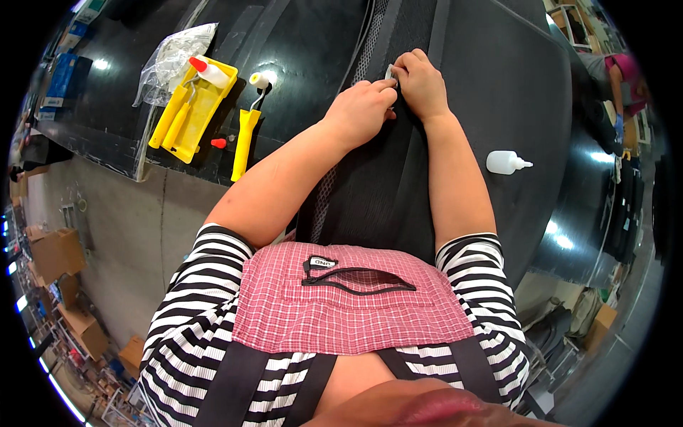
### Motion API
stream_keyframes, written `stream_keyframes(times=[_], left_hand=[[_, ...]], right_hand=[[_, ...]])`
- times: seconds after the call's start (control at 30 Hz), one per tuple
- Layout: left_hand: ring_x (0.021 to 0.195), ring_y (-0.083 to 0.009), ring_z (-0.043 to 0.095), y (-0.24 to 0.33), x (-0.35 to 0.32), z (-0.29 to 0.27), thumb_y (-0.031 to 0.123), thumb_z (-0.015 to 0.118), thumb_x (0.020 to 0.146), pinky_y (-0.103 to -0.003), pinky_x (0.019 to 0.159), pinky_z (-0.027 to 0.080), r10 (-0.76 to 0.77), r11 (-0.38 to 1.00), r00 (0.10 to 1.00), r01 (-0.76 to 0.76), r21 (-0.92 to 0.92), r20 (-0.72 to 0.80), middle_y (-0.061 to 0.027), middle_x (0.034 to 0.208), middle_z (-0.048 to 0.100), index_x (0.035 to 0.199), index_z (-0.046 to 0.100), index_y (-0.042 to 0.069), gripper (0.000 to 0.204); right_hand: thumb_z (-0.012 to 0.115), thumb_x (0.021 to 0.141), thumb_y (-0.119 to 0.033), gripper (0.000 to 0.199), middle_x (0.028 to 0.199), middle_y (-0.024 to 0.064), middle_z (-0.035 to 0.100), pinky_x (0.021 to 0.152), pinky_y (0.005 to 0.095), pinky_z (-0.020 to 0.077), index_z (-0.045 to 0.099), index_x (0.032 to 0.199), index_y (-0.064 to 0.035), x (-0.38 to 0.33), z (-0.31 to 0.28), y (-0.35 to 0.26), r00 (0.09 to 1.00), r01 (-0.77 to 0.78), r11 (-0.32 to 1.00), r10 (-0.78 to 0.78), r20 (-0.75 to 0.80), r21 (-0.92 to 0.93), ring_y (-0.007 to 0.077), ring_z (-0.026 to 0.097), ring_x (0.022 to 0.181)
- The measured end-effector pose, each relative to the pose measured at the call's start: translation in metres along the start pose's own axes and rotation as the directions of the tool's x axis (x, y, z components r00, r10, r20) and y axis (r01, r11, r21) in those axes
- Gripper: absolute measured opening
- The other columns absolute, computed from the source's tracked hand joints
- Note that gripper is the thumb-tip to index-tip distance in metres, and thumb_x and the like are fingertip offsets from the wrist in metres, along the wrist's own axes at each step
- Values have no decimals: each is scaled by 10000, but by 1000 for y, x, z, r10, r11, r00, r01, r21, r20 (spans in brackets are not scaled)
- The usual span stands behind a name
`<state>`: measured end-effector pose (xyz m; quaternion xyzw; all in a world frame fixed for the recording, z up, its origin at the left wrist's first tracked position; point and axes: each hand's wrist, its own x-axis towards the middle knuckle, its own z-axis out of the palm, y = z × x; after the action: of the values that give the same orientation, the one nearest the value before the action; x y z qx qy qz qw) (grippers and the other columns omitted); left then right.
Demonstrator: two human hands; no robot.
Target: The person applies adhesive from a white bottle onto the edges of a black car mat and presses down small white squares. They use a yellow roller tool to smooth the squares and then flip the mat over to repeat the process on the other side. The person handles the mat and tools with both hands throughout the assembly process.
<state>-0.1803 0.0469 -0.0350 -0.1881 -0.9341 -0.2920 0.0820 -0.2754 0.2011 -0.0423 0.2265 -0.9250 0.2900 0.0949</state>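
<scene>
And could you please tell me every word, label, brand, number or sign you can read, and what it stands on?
White tag by the zipper on the pink checked apron: dark lettering, whose wording I won't copy out.
Blue boxes at the far left: pale markings, too small to read.
White bottle: no lettering visible.
Small pale piece by the right hand: too small to tell.

A small white label [322,262] on the pink checked apron [284,320] bears a few dark letters.
</scene>
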Motion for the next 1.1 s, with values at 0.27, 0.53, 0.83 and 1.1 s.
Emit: stream_keyframes(times=[0.27, 0.53, 0.83, 1.1], left_hand=[[911, -341, 625, -4, 4, 5, 134, 696, 863, -443, 824, 516, -9, 999, 1000, 8, -38, -9, -55, 1165, 673, 878, 609, 28, 137], [952, -331, 633, -2, 5, 2, 152, 720, 857, -422, 861, 523, -24, 1000, 999, 24, -19, 26, -60, 1274, 660, 923, 633, 36, 160], [971, -325, 644, 13, -9, -10, 168, 741, 849, -416, 879, 522, 15, 998, 997, -20, -67, -70, -69, 1245, 675, 885, 631, 52, 164], [952, -308, 586, -23, -148, -85, 231, 847, 751, -401, 862, 475, -197, 947, 868, 289, 141, -455, -75, 1024, 632, 782, 689, 98, 209]], right_hand=[[689, 899, -183, 114, 938, 64, 636, 711, 446, 540, 652, 860, -82, 0, 3, 2, 1000, 9, 1000, -10, -9, -8, 333, 667, 789], [729, 858, -154, 197, 938, 88, 633, 733, 422, 540, 611, 993, -74, 2, 7, 5, 994, -53, 997, 57, -91, 49, 296, 658, 821], [666, 876, -140, 167, 1011, 155, 692, 857, 445, 534, 646, 1015, -51, -2, 3, 14, 967, -107, 953, 167, -193, 284, 367, 674, 952], [635, 942, -22, 42, 737, -33, 553, 570, 212, 413, 614, 977, -35, -139, -63, -78, 938, -314, 644, 323, 124, 697, 40, 499, 625]])
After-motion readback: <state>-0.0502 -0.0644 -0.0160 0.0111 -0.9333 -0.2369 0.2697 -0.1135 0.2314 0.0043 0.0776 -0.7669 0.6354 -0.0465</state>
